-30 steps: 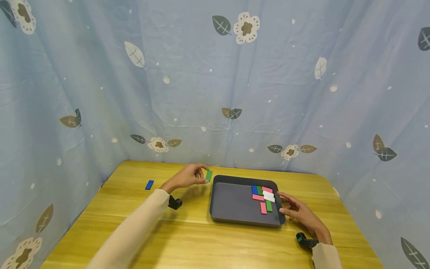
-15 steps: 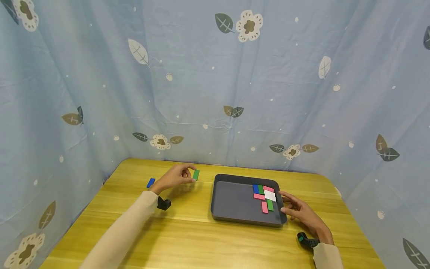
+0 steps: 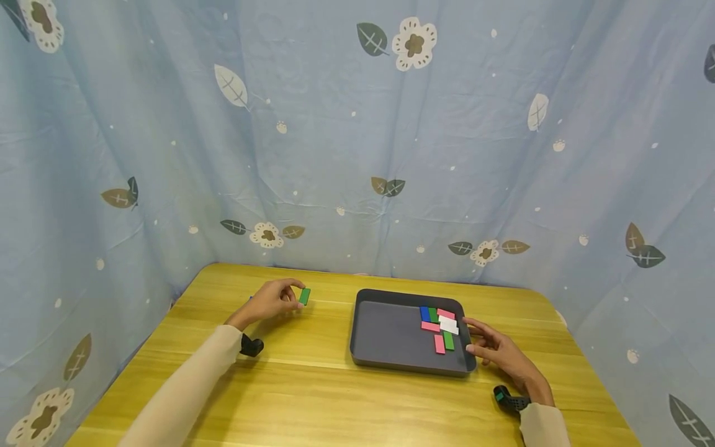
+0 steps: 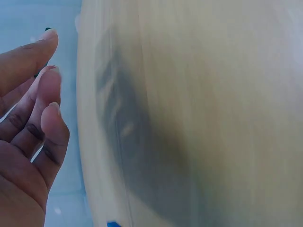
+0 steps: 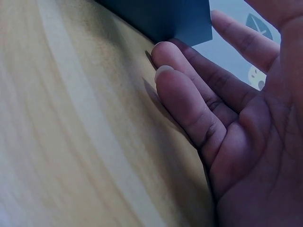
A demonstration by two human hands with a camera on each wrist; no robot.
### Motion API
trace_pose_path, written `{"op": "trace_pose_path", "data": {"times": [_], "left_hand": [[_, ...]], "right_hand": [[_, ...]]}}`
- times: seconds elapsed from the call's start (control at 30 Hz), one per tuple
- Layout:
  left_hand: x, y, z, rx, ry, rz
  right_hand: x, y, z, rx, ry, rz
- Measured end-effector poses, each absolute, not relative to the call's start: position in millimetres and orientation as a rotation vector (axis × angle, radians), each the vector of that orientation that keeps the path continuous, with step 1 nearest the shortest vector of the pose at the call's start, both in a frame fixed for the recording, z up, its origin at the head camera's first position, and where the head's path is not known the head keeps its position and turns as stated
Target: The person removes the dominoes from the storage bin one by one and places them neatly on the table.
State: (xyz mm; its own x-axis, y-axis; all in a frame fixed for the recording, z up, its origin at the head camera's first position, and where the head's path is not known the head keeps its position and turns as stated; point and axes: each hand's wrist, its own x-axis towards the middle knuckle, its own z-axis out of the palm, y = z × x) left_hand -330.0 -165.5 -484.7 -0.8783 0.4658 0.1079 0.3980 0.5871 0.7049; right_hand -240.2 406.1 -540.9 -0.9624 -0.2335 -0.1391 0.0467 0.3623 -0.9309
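My left hand (image 3: 270, 299) pinches a small green tile (image 3: 304, 296) between thumb and fingertips, above the left part of the table. In the left wrist view only slivers of that tile show behind the fingers. A blue tile (image 4: 112, 224) lies on the table, nearly hidden behind this hand in the head view. My right hand (image 3: 499, 352) rests its loosely bent fingers against the right wall of a dark grey tray (image 3: 385, 363). In the tray's right half lie several flat tiles: white ones (image 3: 448, 325), pink ones (image 3: 439, 344), green ones (image 3: 449, 340) and a blue one.
The wood-grain table (image 3: 313, 397) ends at a blue patterned curtain (image 3: 335, 124) behind and at both sides. Bare grey floor (image 3: 382, 332) shows in the tray's left half. Each wrist wears a black strap-on device (image 3: 252, 346).
My left hand has moved left, away from the tray, with the green tile still pinched. It now covers most of the blue tile on the table. The right hand stays at the tray.
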Motion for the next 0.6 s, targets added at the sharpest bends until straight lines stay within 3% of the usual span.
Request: {"op": "trace_pose_path", "data": {"times": [0.6], "left_hand": [[-329.2, -213.7, -492.4, 0.619, 2.818, 1.072]], "right_hand": [[-240.5, 405.5, -542.0, -0.160, 2.363, -1.655]]}}
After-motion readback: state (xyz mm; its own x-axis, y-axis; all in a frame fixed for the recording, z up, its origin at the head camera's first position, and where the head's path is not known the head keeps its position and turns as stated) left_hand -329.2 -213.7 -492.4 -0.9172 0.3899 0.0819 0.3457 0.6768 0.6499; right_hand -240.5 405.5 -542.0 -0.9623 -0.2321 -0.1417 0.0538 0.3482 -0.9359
